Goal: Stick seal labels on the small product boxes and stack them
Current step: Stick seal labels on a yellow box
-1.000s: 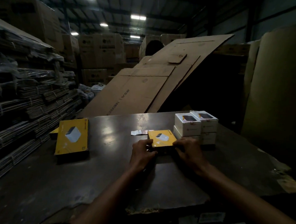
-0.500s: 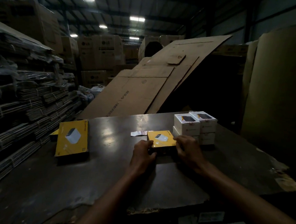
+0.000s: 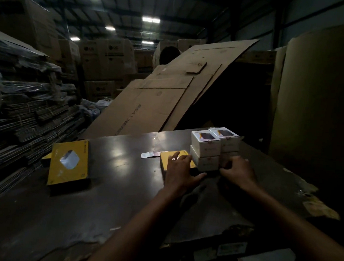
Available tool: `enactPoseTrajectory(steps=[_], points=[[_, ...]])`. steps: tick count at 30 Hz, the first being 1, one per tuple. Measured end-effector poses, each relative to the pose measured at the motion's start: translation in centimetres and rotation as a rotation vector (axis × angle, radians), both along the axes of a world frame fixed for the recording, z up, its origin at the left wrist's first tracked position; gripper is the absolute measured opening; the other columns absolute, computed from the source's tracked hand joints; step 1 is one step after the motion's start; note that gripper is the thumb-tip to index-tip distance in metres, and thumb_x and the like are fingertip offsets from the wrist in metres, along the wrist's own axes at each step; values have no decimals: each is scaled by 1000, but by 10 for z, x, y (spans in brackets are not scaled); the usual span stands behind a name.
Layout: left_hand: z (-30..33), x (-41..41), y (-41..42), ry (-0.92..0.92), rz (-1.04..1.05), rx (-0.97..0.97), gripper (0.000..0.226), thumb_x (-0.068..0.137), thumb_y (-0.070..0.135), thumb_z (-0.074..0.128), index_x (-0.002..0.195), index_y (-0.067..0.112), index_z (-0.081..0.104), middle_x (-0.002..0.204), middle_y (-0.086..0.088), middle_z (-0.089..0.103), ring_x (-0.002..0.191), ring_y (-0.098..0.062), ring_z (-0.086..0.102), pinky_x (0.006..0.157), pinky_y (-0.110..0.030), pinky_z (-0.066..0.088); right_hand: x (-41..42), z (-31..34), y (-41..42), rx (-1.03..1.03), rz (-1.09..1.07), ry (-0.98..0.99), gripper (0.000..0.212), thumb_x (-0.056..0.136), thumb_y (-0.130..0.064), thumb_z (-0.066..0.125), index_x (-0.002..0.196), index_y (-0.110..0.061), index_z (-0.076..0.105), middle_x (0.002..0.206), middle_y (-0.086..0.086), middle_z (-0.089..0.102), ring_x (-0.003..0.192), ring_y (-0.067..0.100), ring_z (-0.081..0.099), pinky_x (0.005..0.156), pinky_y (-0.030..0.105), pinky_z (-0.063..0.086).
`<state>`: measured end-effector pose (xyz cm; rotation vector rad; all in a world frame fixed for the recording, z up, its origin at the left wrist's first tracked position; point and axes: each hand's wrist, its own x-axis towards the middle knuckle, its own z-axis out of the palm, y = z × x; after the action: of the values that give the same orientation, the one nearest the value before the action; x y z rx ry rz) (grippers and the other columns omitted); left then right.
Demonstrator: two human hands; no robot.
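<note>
White product boxes (image 3: 205, 147) are sitting two high on the dark table (image 3: 110, 189); I cannot tell what they contain. I am laying my left hand (image 3: 179, 169) flat, fingers spread, over the small yellow box (image 3: 166, 159) beside that stack. My right hand (image 3: 236, 171), fingers curled and holding nothing, is touching the stack's base. A second ago both hands were gripping the yellow box's ends.

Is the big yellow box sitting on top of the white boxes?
No, the big yellow box lies flat on the table, far left of the white boxes.
</note>
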<state>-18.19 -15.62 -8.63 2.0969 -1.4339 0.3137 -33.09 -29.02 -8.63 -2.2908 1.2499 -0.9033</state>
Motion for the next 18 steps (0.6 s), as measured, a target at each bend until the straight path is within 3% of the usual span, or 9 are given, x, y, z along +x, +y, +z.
enactPoseTrajectory(steps=[4, 7, 10, 13, 18], points=[[2, -2, -22, 86, 59, 85, 86, 79, 65, 71, 143, 13, 46, 152, -11, 46, 153, -30, 14, 122, -49, -3, -17, -1, -43, 178, 2, -71, 61, 69, -27, 86, 121, -11, 56, 122, 14, 64, 113, 32, 60, 92, 39, 51], [8, 3, -33, 115, 60, 129, 82, 79, 63, 72, 140, 13, 47, 151, -12, 47, 151, -31, 18, 123, -51, -4, -18, 6, -71, 315, 114, -106, 84, 71, -16, 87, 142, -10, 43, 135, 16, 55, 121, 30, 54, 99, 39, 47], [10, 14, -48, 102, 52, 157, 74, 78, 60, 74, 134, 15, 53, 141, -11, 56, 146, -34, 29, 122, -55, 1, -13, 11, -92, 336, 210, -83, 79, 81, -8, 78, 148, -4, 37, 138, 15, 53, 121, 25, 52, 93, 27, 41], [9, 23, -59, 101, 39, 146, 66, 75, 57, 79, 126, 20, 62, 126, -11, 65, 138, -35, 39, 120, -57, 5, -8, 13, -104, 356, 309, -63, 73, 83, -9, 76, 147, -8, 41, 136, 6, 54, 120, 21, 52, 96, 30, 43], [5, 37, -72, 225, 25, 73, 65, 70, 55, 84, 125, 26, 65, 128, -5, 65, 131, -29, 48, 117, -55, 16, -3, 14, -116, 334, 433, 3, 60, 83, -11, 77, 138, -12, 52, 131, 5, 58, 118, 15, 53, 98, 27, 42]])
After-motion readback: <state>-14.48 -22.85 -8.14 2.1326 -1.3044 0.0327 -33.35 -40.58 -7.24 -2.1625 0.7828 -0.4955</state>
